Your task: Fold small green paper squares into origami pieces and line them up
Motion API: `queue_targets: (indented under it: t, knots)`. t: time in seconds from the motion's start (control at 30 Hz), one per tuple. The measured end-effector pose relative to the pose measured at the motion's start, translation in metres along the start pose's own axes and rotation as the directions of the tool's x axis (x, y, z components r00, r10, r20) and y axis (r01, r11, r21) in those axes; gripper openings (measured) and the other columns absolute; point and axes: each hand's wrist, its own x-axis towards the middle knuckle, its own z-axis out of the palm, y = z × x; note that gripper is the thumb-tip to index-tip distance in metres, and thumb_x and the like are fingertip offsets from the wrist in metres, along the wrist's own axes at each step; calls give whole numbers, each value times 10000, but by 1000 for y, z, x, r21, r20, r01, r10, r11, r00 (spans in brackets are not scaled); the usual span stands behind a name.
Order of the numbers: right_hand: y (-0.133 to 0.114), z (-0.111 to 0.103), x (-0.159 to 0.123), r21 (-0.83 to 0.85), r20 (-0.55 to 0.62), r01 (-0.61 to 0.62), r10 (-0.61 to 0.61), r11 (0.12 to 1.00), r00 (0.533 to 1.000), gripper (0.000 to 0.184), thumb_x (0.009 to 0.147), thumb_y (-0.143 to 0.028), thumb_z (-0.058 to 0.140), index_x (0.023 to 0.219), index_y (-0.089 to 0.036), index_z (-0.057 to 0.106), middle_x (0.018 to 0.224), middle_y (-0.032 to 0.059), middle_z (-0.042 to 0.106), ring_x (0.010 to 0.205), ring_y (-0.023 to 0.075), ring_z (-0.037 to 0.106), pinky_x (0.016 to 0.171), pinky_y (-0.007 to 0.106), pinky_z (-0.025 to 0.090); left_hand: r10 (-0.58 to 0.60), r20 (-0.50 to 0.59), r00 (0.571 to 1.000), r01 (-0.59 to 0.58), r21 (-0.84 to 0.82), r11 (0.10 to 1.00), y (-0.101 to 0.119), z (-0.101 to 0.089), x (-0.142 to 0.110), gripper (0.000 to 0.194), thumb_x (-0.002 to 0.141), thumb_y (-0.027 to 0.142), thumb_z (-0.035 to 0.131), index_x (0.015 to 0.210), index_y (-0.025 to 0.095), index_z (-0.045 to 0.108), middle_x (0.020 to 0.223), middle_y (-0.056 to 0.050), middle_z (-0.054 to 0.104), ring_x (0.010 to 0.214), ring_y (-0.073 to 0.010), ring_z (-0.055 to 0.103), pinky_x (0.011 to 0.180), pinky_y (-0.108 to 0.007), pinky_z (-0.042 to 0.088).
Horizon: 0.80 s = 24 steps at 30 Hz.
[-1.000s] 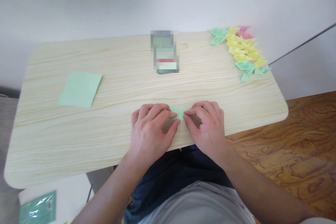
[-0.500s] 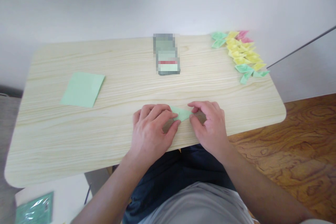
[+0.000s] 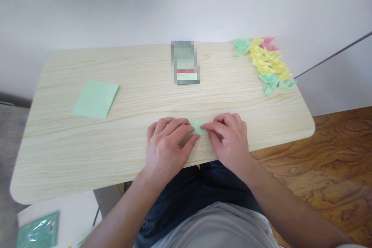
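Note:
A small folded piece of light green paper (image 3: pixel 198 124) lies near the table's front edge, partly hidden by my fingers. My left hand (image 3: pixel 169 141) grips its left part, with thumb and index finger closed on it. From the other side my right hand (image 3: pixel 230 135) pinches the paper's right end, its index finger laid over the top. Farther left on the table rests a square stack of light green paper (image 3: pixel 95 99).
Behind my hands lies a phone-like object (image 3: pixel 186 64), blurred by pixelation. Folded paper pieces in yellow (image 3: pixel 266 60), green (image 3: pixel 269 79) and pink (image 3: pixel 269 43) cluster at the back right. Below the table's left front, a green plastic packet (image 3: pixel 38 230) rests on a white surface.
My right index finger has come down and moved left over the green paper's right end. My left hand has stayed nearly still. The view has shifted slightly.

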Motion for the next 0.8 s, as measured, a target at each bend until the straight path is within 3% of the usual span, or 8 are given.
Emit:
queue_targets:
  t: [0.2,0.3,0.57,0.8]
  knots:
    - [-8,3,-2,-56,-11,5,-5,998,1000,92,928,-337,688,976,-299,757,1027,42,639,1036,259,527,886,430,356,22,-5,1000,-22,1,1000,-4,-2,-2,110,924,275,675,943,306,779,1176,20,757,1147,-264,591,1035,-480,388]
    - [-12,4,-2,-93,-8,-11,10,996,1000,152,912,-415,709,960,-273,736,1040,56,640,1043,271,522,870,431,352,19,-21,1000,-19,-3,1000,-6,-2,-3,107,919,289,686,942,315,788,1164,28,765,1157,-264,599,1033,-480,398]
    - [-11,5,-5,-111,-7,-1,0,994,1000,177,924,-444,697,966,-274,723,1066,57,645,1049,273,515,871,432,338,42,-119,992,-43,-3,999,-9,4,-8,129,904,288,716,1010,288,789,1154,12,779,1226,-270,604,1096,-495,379]
    - [-11,6,-6,-114,-10,0,-1,994,1000,214,925,-472,689,997,-272,717,1078,64,638,1051,275,508,881,429,346,64,-92,994,-59,48,997,-7,-1,-9,158,905,274,702,1028,309,794,1209,14,764,1273,-297,577,1104,-526,364]
